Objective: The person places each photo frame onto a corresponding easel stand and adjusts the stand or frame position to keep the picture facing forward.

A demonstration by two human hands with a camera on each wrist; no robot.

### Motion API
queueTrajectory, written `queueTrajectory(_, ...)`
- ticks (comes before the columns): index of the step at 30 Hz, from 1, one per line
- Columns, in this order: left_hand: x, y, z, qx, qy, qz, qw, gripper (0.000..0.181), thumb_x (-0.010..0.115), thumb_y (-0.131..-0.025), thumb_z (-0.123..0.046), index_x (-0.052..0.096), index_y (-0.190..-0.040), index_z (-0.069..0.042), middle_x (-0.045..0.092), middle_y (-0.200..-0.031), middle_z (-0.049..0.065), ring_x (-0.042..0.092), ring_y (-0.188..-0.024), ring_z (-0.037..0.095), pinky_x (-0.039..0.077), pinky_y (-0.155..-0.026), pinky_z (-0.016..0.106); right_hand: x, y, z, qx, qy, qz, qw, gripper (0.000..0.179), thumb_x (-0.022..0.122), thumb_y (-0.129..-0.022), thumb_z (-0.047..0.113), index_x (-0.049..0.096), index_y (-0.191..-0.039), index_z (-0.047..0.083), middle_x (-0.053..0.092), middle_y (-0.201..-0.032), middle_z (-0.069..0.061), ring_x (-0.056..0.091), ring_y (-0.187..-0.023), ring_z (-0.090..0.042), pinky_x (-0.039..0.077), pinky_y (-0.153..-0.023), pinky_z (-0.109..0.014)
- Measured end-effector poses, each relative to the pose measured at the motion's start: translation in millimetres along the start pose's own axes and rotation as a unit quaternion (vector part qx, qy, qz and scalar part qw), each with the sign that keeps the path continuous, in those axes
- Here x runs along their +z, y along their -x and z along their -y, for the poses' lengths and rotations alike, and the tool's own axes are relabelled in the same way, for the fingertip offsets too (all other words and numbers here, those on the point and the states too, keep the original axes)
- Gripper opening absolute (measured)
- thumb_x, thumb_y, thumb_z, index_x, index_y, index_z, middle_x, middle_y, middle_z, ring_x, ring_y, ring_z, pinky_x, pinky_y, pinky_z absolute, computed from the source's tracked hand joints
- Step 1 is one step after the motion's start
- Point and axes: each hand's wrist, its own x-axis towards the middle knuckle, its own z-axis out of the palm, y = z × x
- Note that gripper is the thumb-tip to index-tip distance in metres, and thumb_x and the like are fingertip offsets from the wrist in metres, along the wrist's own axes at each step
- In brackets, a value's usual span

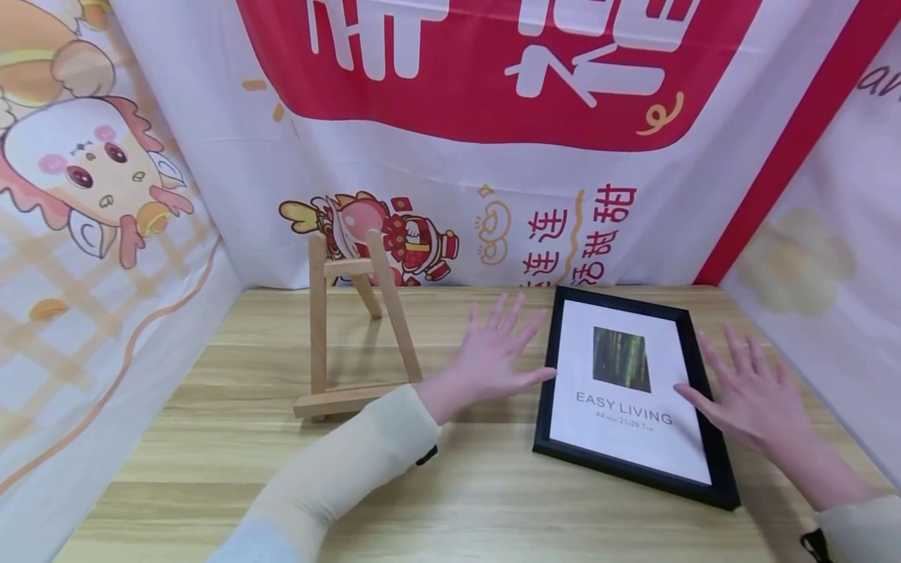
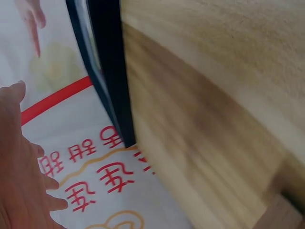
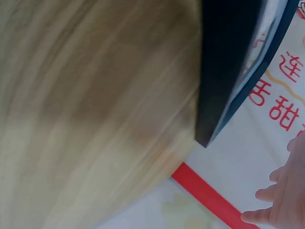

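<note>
A black picture frame (image 1: pixel 633 395) with a white "EASY LIVING" insert and a small dark green picture lies face up at the right of the table. My left hand (image 1: pixel 496 356) is at its left side with fingers spread, the thumb tip near the left border. On the other side my right hand (image 1: pixel 753 391) is spread too, its thumb over the right border. Neither hand grips anything. In both wrist views the frame's dark side edge (image 2: pixel 110 67) shows beside the wooden tabletop; whether the hands touch it I cannot tell.
A small wooden easel (image 1: pixel 319 328) stands upright at the left, behind my left forearm. The wood-grain table (image 1: pixel 176 469) meets a printed white and red cloth (image 1: pixel 457 164) at the back. More printed cloth hangs along the left and right sides.
</note>
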Motion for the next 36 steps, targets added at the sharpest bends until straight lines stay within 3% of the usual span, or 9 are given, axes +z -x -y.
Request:
queueTrajectory(4, 16.9, -14.9, -7.8, -0.004, -0.005, 0.009, 0.9999, 0.089, 0.024, -0.085, -0.082, 0.0, -0.156, -0.033, -0.008, -0.161, 0.008, -0.007, -0.145, 0.036, -0.002, -0.107, 0.068, 7.4, 1.8, -7.1, 0.008, 0.002, 0.004, 1.0, 0.096, 0.05, -0.088, 0.066, 0.01, -0.157, 0.012, 0.006, -0.155, -0.031, 0.005, -0.138, -0.055, 0.013, -0.097, -0.079)
queueTrajectory(11, 37.5, -31.8, -15.7, -0.021, -0.033, 0.031, 0.9988, 0.091, 0.017, -0.083, -0.085, -0.004, -0.156, -0.034, -0.009, -0.161, 0.008, -0.001, -0.145, 0.036, 0.01, -0.109, 0.068, 17.5, 4.2, -15.5, 0.019, 0.002, 0.031, 0.9993, 0.099, 0.05, -0.088, 0.067, 0.008, -0.156, 0.009, 0.005, -0.154, -0.034, 0.008, -0.135, -0.057, 0.016, -0.095, -0.08)
queueTrajectory(17, 48.8, -39.3, -17.9, -0.042, -0.02, 0.057, 0.9973, 0.094, 0.028, -0.081, -0.086, 0.0, -0.156, -0.035, 0.002, -0.162, 0.008, 0.006, -0.146, 0.035, 0.01, -0.11, 0.067, 25.8, 8.0, -25.0, 0.022, -0.023, 0.07, 0.9971, 0.096, 0.046, -0.092, 0.065, -0.001, -0.156, 0.012, 0.007, -0.151, -0.037, 0.014, -0.132, -0.059, 0.022, -0.091, -0.081)
queueTrajectory(26, 61.2, -40.8, -22.1, -0.056, 0.039, 0.092, 0.9934, 0.096, 0.037, -0.082, -0.083, 0.004, -0.157, -0.033, 0.011, -0.162, 0.007, 0.014, -0.146, 0.031, 0.019, -0.111, 0.063, 34.5, 10.8, -39.6, 0.021, -0.08, 0.105, 0.991, 0.096, 0.049, -0.092, 0.063, 0.001, -0.156, 0.012, 0.023, -0.14, -0.041, 0.03, -0.12, -0.063, 0.032, -0.083, -0.079)
queueTrajectory(30, 62.2, -41.2, -22.1, -0.065, 0.092, 0.105, 0.988, 0.097, 0.047, -0.083, -0.076, 0.007, -0.158, -0.028, 0.017, -0.161, 0.008, 0.02, -0.144, 0.029, 0.022, -0.112, 0.057, 32.2, 13.2, -39.4, 0.031, -0.107, 0.122, 0.9863, 0.099, 0.052, -0.09, 0.064, 0.007, -0.155, 0.003, 0.028, -0.135, -0.043, 0.033, -0.116, -0.063, 0.037, -0.079, -0.076)
queueTrajectory(36, 63.9, -40.6, -22.2, -0.076, 0.179, 0.099, 0.9759, 0.095, 0.061, -0.084, -0.065, 0.018, -0.157, -0.02, 0.032, -0.154, 0.008, 0.031, -0.139, 0.024, 0.027, -0.113, 0.044, 32.6, 16.6, -37.4, 0.051, -0.165, 0.136, 0.9757, 0.103, 0.059, -0.088, 0.062, 0.015, -0.149, -0.009, 0.03, -0.13, -0.044, 0.038, -0.112, -0.059, 0.039, -0.082, -0.074)
